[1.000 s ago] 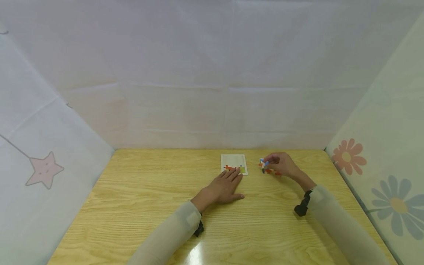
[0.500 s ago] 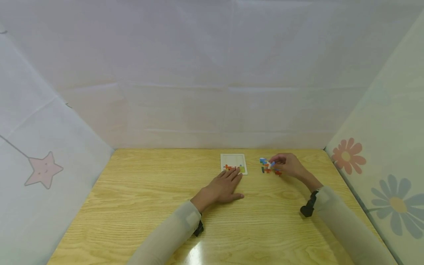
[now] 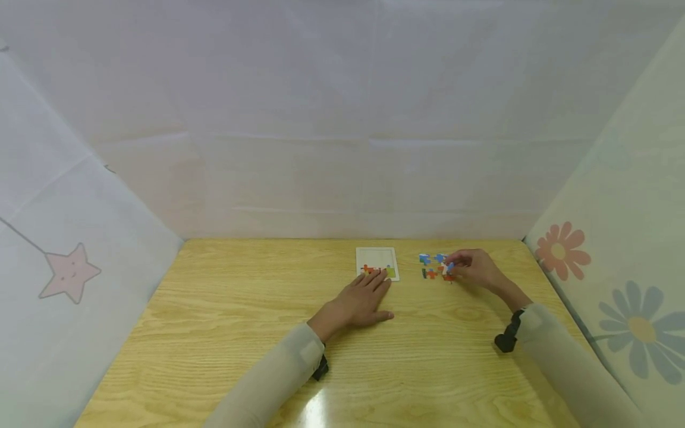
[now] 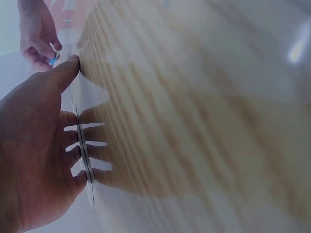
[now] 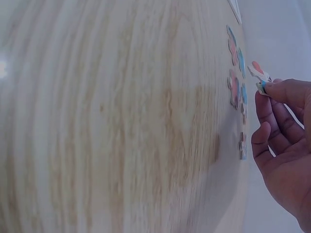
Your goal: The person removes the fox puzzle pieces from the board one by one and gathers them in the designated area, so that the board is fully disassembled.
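Observation:
My left hand [image 3: 357, 304] lies with fingers extended, its fingertips on the near edge of a square puzzle board [image 3: 377, 257]. Red and green pieces fill a strip along the board's bottom, partly covered by those fingers. Seen from the left wrist, the straight fingers touch the board's thin edge [image 4: 83, 150]. To the right, my right hand [image 3: 477, 268] pinches a jigsaw piece [image 5: 260, 73] between thumb and fingers. That piece is white with red and blue parts, held tilted above the table. Loose jigsaw pieces [image 3: 430, 273] lie just beneath and left of it, some partly hidden.
The wood-grain table [image 3: 246, 333] ends at a pale cloth backdrop [image 3: 278, 148] close behind the board. Patterned cloth walls stand at both sides. A dark wrist camera [image 3: 505, 340] sits on the right wrist.
My right hand has moved to the right with the pinched jigsaw piece, and more of the loose pieces now show. My left hand has stayed in place on the board.

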`<control>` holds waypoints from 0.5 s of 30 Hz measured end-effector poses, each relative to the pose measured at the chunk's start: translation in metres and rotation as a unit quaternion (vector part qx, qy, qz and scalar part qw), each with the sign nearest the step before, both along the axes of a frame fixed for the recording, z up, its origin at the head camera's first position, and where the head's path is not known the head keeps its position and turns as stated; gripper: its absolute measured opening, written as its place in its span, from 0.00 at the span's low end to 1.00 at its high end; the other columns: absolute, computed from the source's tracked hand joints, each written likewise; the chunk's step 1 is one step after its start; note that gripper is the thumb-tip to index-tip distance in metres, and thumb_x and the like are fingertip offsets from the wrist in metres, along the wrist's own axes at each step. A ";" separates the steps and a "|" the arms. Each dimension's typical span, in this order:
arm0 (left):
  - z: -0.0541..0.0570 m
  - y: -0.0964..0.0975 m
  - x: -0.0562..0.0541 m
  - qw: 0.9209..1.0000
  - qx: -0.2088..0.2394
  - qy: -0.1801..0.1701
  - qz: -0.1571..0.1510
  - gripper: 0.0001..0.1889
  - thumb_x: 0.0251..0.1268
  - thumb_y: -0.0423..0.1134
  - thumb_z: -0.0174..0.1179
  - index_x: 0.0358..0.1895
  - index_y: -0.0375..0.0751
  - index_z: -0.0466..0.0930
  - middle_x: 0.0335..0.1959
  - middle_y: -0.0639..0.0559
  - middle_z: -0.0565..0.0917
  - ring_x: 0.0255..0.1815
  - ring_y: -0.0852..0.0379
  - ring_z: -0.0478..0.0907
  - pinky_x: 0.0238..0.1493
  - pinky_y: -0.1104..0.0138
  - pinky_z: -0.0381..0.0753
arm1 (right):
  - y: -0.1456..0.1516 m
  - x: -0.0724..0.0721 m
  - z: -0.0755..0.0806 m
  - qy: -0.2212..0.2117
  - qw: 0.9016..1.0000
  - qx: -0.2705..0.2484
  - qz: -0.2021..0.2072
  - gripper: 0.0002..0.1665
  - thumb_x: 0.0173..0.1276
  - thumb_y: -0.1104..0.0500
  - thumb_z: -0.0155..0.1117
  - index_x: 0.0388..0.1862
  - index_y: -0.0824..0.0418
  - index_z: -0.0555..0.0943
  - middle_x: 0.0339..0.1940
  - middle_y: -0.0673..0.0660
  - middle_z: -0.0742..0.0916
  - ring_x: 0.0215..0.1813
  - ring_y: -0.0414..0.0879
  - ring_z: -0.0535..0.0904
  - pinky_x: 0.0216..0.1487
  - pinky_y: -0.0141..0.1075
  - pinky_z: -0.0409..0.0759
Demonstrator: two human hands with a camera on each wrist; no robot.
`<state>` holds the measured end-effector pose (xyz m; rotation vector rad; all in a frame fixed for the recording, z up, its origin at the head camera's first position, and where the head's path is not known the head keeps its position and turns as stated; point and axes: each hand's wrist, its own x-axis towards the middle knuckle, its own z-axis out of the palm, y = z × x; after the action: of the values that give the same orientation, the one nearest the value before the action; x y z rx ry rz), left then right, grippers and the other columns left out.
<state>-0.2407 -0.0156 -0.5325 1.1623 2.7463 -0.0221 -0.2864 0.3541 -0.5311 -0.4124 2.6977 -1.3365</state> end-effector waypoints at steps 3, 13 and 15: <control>0.000 0.000 0.000 1.000 0.002 -0.003 0.001 0.45 0.82 0.70 0.43 0.88 0.44 0.49 0.89 0.46 0.45 0.89 0.49 0.44 0.86 0.52 0.50 | 0.004 0.002 -0.001 -0.001 1.000 0.001 -0.001 0.13 0.74 0.63 0.72 0.55 0.64 0.89 0.48 0.62 0.91 0.45 0.49 0.87 0.39 0.44 0.88; -0.001 0.000 -0.001 1.000 0.000 -0.001 0.000 0.45 0.81 0.71 0.43 0.88 0.44 0.50 0.89 0.46 0.46 0.89 0.49 0.44 0.86 0.52 0.51 | 0.020 0.004 -0.005 0.008 1.000 0.018 -0.001 0.13 0.75 0.65 0.70 0.56 0.65 0.88 0.50 0.63 0.91 0.47 0.49 0.88 0.42 0.40 0.88; -0.001 0.000 -0.001 1.000 0.000 -0.001 0.000 0.45 0.81 0.70 0.43 0.88 0.44 0.50 0.89 0.46 0.46 0.89 0.49 0.44 0.86 0.52 0.51 | 0.023 0.004 -0.005 0.006 1.000 0.020 -0.003 0.13 0.75 0.65 0.70 0.56 0.64 0.88 0.50 0.62 0.91 0.47 0.47 0.88 0.43 0.40 0.88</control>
<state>-0.2414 -0.0152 -0.5330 1.1625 2.7438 -0.0219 -0.2821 0.3768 -0.5363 -0.4090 2.7330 -1.2830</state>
